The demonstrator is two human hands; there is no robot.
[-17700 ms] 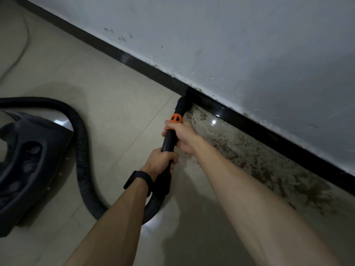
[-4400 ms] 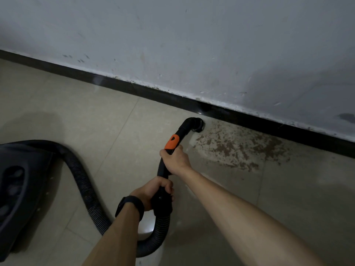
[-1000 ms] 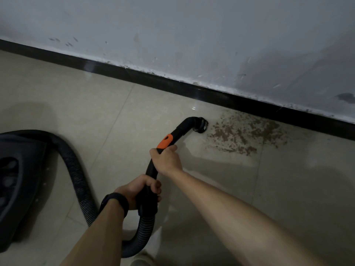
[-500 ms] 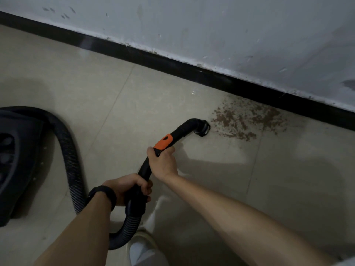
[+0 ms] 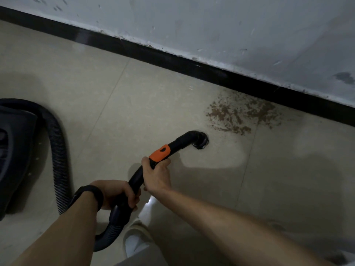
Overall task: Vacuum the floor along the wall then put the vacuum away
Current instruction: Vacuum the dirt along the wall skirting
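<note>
Both hands grip the black wand (image 5: 181,141). The right hand (image 5: 156,174) is curled round it just below the orange collar (image 5: 160,152). The left hand (image 5: 115,192), with a dark wristband (image 5: 90,194), holds the lower end where the ribbed hose (image 5: 59,150) joins. The nozzle (image 5: 200,141) points down at the tiled floor (image 5: 96,73), near a brown dirt patch (image 5: 240,114) beside the black baseboard (image 5: 172,56). The hose loops left to the vacuum body (image 5: 15,160) at the left edge.

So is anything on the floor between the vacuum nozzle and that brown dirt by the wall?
Nothing visible. Only bare tile floor lies between the nozzle and the brown dirt patch, which spreads up near the black baseboard.
</note>
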